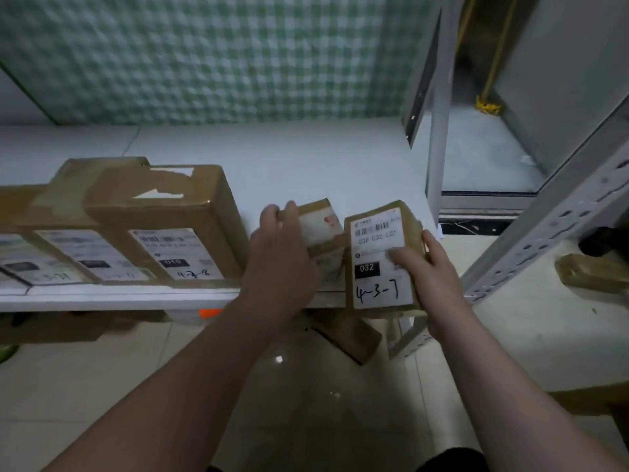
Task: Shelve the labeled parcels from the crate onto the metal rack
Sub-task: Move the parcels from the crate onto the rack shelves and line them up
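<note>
Your left fingers [289, 209] curl over the far edge of a small parcel [323, 226], and the palm lies across its near side, so your left hand [282, 247] grips it from above. That small parcel lies on the white shelf [306, 165], tipped a little, with its pale label facing up. Your left wrist is bent down, and the bare forearm runs back to the lower left.

Your right thumb [401, 257] presses on the front label of the upright parcel [377, 253], while the other fingers wrap round its right edge. Your right hand [429, 267] thus clasps it from the side. This parcel stands on end at the front lip of the shelf, just beside the small parcel. Its label reads 032, with 4-3-7 handwritten below. Whether its bottom rests on the shelf cannot be told. The right forearm runs back to the lower right.

A row of larger boxes [163, 212] stands on the shelf to the left, labels facing you. A grey slotted rack post [551, 226] slants up on the right. Another brown box [347, 335] lies below the shelf edge, and one more [592, 270] lies beyond the post.
</note>
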Tool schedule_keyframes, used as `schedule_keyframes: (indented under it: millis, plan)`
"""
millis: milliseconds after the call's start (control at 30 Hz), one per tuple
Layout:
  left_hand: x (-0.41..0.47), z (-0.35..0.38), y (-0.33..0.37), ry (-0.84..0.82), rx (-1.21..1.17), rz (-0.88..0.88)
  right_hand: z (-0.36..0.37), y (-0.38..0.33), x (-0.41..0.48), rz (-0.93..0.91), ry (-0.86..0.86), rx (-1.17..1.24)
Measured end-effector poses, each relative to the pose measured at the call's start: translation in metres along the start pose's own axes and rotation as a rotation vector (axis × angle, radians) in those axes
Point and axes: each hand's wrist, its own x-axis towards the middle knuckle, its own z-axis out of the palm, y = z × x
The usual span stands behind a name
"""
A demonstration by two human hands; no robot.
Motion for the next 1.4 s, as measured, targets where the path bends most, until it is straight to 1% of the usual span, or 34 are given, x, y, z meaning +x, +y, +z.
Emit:
schedule_keyframes:
  millis: [67, 133, 200, 233, 267, 300, 400, 533, 633, 733, 800, 833, 933, 1000, 1100, 1200, 1400]
  plan:
    - [0.000, 0.008, -0.004, 0.038, 0.028, 0.021, -0.002, 0.007, 0.013, -0.022, -0.068, 0.057]
    - [-0.002, 0.020, -0.008, 0.101, 0.114, 0.026, -0.003, 0.014, 0.021, -0.047, -0.155, 0.103]
    - [-0.010, 0.036, -0.010, 0.288, 0.272, 0.079, -0.001, 0.022, 0.023, -0.084, -0.216, 0.129]
    - [-0.016, 0.044, -0.011, 0.393, 0.317, 0.106, 0.000, 0.026, 0.023, -0.091, -0.236, 0.158]
    - [-0.022, 0.053, -0.010, 0.453, 0.325, 0.138, 0.001, 0.030, 0.022, -0.084, -0.252, 0.191]
    - [-0.027, 0.060, -0.009, 0.473, 0.323, 0.178, 0.001, 0.031, 0.020, -0.076, -0.266, 0.210]
    - [-0.038, 0.072, -0.009, 0.418, 0.347, 0.244, -0.001, 0.026, 0.016, -0.052, -0.315, 0.194]
    - [-0.033, 0.069, -0.014, 0.421, 0.386, 0.189, 0.003, 0.021, 0.016, -0.029, -0.434, 0.069]
    - [-0.038, 0.073, -0.023, 0.467, 0.332, 0.214, 0.008, 0.022, 0.017, -0.006, -0.499, 0.064]
    - [-0.051, 0.086, -0.034, 0.560, 0.231, 0.281, 0.008, 0.022, 0.016, 0.005, -0.526, 0.060]
    - [-0.059, 0.092, -0.043, 0.611, 0.189, 0.294, 0.007, 0.021, 0.014, 0.000, -0.552, 0.044]
    - [-0.061, 0.095, -0.047, 0.601, 0.182, 0.286, 0.007, 0.021, 0.013, -0.001, -0.562, 0.036]
    - [-0.064, 0.105, -0.059, 0.441, 0.182, 0.228, 0.005, 0.022, 0.013, -0.007, -0.581, 0.033]
    - [-0.065, 0.112, -0.066, 0.368, 0.182, 0.171, 0.002, 0.023, 0.012, -0.004, -0.574, 0.055]
    - [-0.067, 0.119, -0.072, 0.327, 0.170, 0.108, -0.004, 0.023, 0.013, -0.003, -0.503, 0.124]
    - [-0.064, 0.121, -0.075, 0.287, 0.193, 0.085, -0.007, 0.020, 0.016, -0.013, -0.448, 0.132]
    - [-0.052, 0.123, -0.078, 0.252, 0.264, 0.063, -0.002, 0.015, 0.022, -0.004, -0.465, 0.124]
